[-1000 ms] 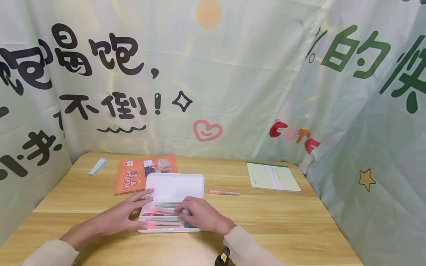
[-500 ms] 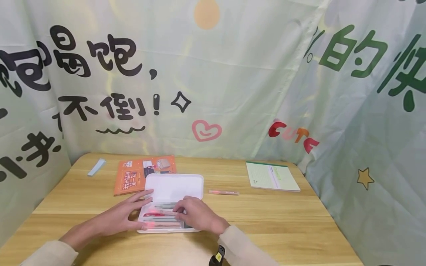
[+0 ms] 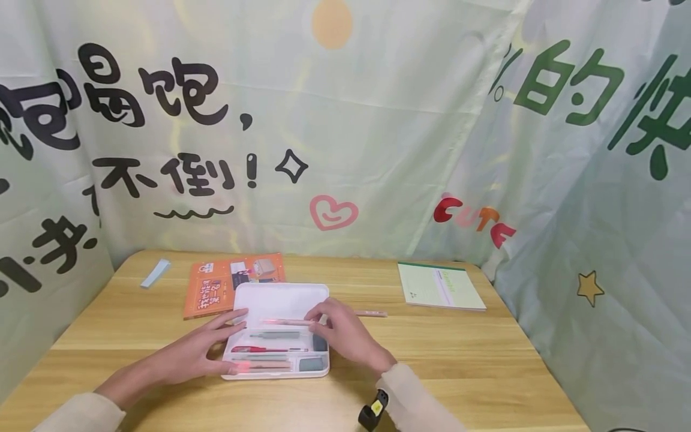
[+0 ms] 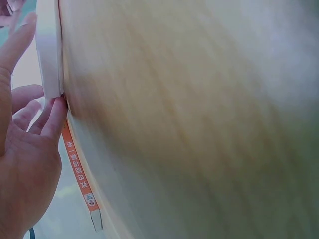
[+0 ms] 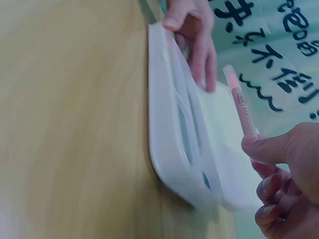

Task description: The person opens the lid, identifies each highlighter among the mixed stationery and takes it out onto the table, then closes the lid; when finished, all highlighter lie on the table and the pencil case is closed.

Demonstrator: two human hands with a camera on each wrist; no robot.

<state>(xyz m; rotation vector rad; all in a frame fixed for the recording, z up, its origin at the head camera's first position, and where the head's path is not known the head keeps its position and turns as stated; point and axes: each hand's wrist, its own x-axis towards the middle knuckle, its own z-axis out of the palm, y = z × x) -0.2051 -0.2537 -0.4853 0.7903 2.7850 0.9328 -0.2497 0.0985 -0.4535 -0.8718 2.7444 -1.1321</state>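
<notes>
A white pencil case (image 3: 278,300) lies with its lid raised on the table. My left hand (image 3: 186,351) rests against its left end, thumb at the front corner and fairly straight fingers by the lid; they touch its edge in the left wrist view. Between thumb and fingers, my right hand (image 3: 351,336) pinches a pink highlighter (image 5: 241,107) with a clear cap, held above the case's back part. Inside the case lie a red pen (image 3: 251,349), a grey pen (image 3: 278,335), a pink pen (image 3: 264,364) and a grey block (image 3: 311,364).
Behind the case is an orange book (image 3: 207,291), partly covered by the lid. A light blue strip (image 3: 155,273) lies at the back left. Another pink pen (image 3: 372,313) sits right of the case, partly behind my right hand. A pale green notebook (image 3: 439,288) lies back right.
My right hand has lifted the pink highlighter out of the case's compartment and moved back and right, uncovering the grey block. The left hand has stayed at the case.
</notes>
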